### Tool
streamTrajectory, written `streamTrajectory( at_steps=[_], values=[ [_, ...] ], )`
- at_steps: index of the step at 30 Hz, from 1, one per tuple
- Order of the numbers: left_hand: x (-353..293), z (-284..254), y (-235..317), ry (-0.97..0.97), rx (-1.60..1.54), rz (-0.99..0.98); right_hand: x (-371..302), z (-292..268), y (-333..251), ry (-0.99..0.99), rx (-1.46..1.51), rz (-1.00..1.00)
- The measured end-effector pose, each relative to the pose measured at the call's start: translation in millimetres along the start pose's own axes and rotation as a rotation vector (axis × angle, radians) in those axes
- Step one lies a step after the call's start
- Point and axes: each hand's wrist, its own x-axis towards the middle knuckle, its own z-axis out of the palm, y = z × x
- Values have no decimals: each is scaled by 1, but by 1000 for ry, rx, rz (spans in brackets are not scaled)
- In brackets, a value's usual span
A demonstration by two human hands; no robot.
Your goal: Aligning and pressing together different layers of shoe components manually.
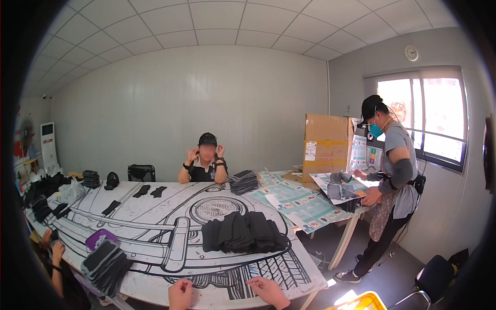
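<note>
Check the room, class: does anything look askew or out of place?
Printed sheets lie askew, overlapping at angles, one corner seemingly jutting past the side table. The dark cloth pile leans unevenly, unlike the flatter stack behind it.

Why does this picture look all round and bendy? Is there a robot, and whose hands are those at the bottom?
There's no robot here! The picture comes from a wide, bulgy camera worn on a person's head, so straight lines bend near the edges. The bare left hand and bare right hand at the bottom belong to that person. Neither seems to hold anything.

They are by the near edge of a big white table with black line drawings. On it lie a wide heap of black cloth pieces, a tall stack of dark grey cloth pieces and a purple plastic container. Across the table sits another person in a black cap.
</note>
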Motion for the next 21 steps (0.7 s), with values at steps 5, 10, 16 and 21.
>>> streamTrajectory(
  at_steps=[5,10,16,21],
  values=[
    [0,0,0,-13,7,-29,1,0,-3,1,-37,-3],
    [0,0,2,-17,-28,-39,2,1,1,11,-38,-26],
    [0,-1,-1,-15,20,-14,1,1,0,15,-39,-35],
    [-1,0,2,-24,-45,-67,0,0,0,11,-47,-40]
  ],
)
